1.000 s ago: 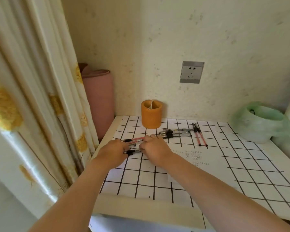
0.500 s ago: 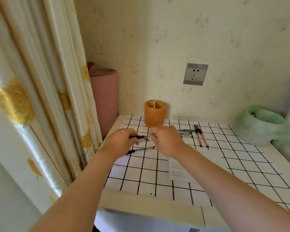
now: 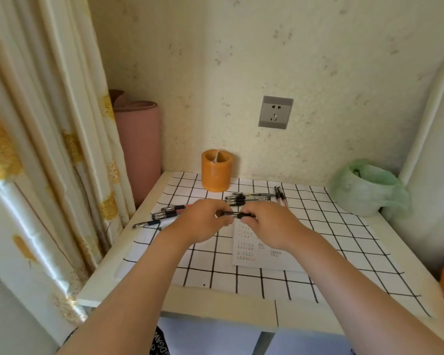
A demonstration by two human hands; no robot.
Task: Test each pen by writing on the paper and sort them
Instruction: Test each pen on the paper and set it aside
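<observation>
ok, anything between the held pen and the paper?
Nothing visible. The left hand and right hand grip the pen over the far edge of the paper; the sheet's near part lies uncovered.

Both forearms bare for the whole visible length, bottom of frame to wrist. Left hand (image 3: 203,224) and right hand (image 3: 269,224) bare as well. Under the near edge of the table (image 3: 215,306), between the forearms: strip of black garment (image 3: 160,343) with white block lettering, cut off, not readable. Beside it, pale lavender-white fabric (image 3: 210,338). Clothing or not, can't tell.
</observation>
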